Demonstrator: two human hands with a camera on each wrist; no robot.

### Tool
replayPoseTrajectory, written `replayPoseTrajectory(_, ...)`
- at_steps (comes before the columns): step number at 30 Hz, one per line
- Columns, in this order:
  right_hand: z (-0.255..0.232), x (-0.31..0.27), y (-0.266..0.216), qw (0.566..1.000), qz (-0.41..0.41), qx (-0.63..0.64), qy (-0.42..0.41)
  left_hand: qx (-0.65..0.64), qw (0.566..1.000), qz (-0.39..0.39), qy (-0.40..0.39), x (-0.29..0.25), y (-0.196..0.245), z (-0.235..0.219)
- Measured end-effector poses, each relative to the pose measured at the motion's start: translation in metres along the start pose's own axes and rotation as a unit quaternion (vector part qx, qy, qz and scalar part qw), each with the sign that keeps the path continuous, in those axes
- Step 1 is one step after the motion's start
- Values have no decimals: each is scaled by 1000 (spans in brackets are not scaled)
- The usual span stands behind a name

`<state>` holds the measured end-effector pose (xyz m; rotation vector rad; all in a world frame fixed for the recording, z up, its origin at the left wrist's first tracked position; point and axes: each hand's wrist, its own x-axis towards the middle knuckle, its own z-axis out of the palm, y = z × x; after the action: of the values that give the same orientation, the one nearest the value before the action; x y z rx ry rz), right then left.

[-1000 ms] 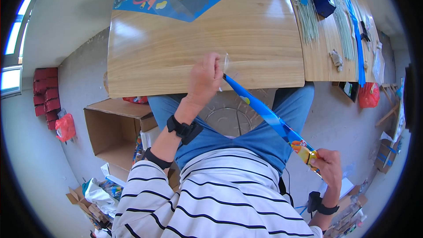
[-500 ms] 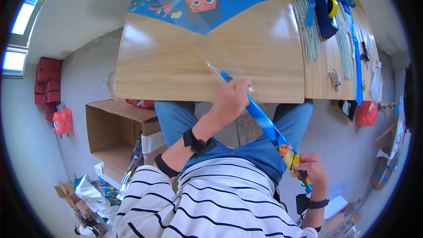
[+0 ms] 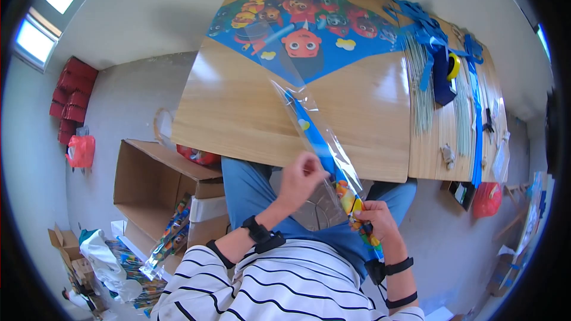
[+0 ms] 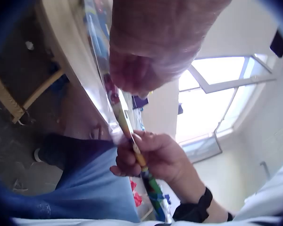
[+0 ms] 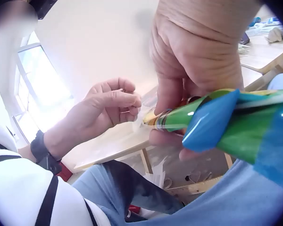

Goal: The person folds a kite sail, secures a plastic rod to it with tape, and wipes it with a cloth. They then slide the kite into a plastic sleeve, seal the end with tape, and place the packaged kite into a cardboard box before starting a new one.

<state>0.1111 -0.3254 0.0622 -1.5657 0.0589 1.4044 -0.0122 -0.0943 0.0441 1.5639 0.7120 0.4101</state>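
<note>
A narrow, colourful printed roll (image 3: pixel 324 153) lies slanted inside a clear plastic sleeve (image 3: pixel 348 166), its far end over the table and its near end by the lap. The right hand (image 3: pixel 380 220) grips the near part; in the right wrist view its fingers (image 5: pixel 170 136) wrap the roll, beside a blue and green end (image 5: pixel 245 136). The left hand (image 3: pixel 300 181) is at the sleeve's left edge, fingers curled, thumb and fingertips pinching at the thin film. In the left wrist view, the left hand (image 4: pixel 155 47) is above the roll (image 4: pixel 125 125) and the right hand (image 4: pixel 155 155) holds it lower down.
A blue printed sheet (image 3: pixel 303 62) lies at the table's back. Blue straps (image 3: pixel 419 21), thin pale sticks (image 3: pixel 421 95) and a yellow tape roll (image 3: pixel 453 66) are to its right. An open cardboard box (image 3: pixel 148 181) and wrapped rolls (image 3: pixel 169 232) stand left of the legs.
The roll and sleeve have shifted further over the table, and the sleeve now surrounds much of the roll. The left hand has moved down along it; the right hand has come inward, still gripping.
</note>
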Motion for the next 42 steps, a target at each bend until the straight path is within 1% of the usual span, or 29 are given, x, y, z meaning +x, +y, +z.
replayPoseTrajectory(3, 10, 0, -5, 1000, 12, -9, -10, -102, 984, -146, 29, 16, -19, -16)
replayPoseTrajectory(5, 22, 4, -10, 1000, 2, -21, -18, -199, 954, -221, -35, 21, -28, -9)
replayPoseTrajectory(6, 28, 5, -12, 1000, -1, -23, -20, -246, 932, -258, -71, 21, -28, -3)
replayPoseTrajectory(8, 34, 8, -14, 999, -1, -35, -30, -324, 908, -255, -72, 16, -30, 8)
replayPoseTrajectory(9, 35, 6, -16, 999, -14, -42, -29, -362, 894, -254, -72, 15, -30, 11)
replayPoseTrajectory(10, 37, 2, -19, 998, -27, -50, -29, -361, 890, -271, -70, 20, -38, 9)
replayPoseTrajectory(11, 39, -1, -23, 997, -40, -58, -31, -366, 891, -260, -66, 24, -43, 6)
replayPoseTrajectory(14, 20, -33, -10, 982, -151, -110, -19, -381, 894, -231, -47, 39, -49, -10)
replayPoseTrajectory(16, -9, -65, 5, 992, -94, -78, -38, -391, 893, -221, -36, 48, -48, -20)
replayPoseTrajectory(18, -45, -94, 35, 995, -52, -61, -52, -388, 893, -227, -30, 52, -45, -25)
replayPoseTrajectory(20, -50, -116, 53, 997, -70, -42, -16, -384, 893, -232, -24, 54, -42, -26)
replayPoseTrajectory(21, -49, -122, 54, 996, -77, -32, 4, -383, 893, -235, -21, 55, -40, -24)
replayPoseTrajectory(25, -41, -128, 61, 991, -127, 19, 45, -383, 890, -247, -22, 55, -39, -21)
replayPoseTrajectory(27, -49, -122, 66, 988, -138, 23, 64, -393, 887, -237, -46, 57, -40, -20)
replayPoseTrajectory(30, -56, -94, 55, 985, -154, -28, 78, -402, 882, -229, -90, 51, -40, -8)
replayPoseTrajectory(31, -44, -80, 44, 979, -175, -13, 99, -404, 880, -227, -107, 46, -39, 2)
replayPoseTrajectory(32, -32, -62, 34, 973, -196, 3, 121, -421, 868, -227, -133, 43, -35, 14)
replayPoseTrajectory(34, -33, -12, 31, 969, -214, 9, 119, -385, 879, -236, -155, 36, -37, 32)
replayPoseTrajectory(35, -25, 4, 22, 968, -223, 17, 110, -367, 883, -240, -165, 35, -36, 36)
replayPoseTrajectory(36, -14, 16, 9, 967, -234, 23, 100, -349, 887, -220, -206, 34, -28, 32)
replayPoseTrajectory(39, 23, 35, -20, 966, -246, 69, 46, -329, 899, -208, -201, 39, -20, 44)
replayPoseTrajectory(40, 26, 40, -22, 964, -251, 69, 47, -306, 915, -165, -206, 45, -14, 41)
replayPoseTrajectory(42, 32, 47, -27, 962, -258, 71, 51, -284, 924, -143, -212, 54, -1, 34)
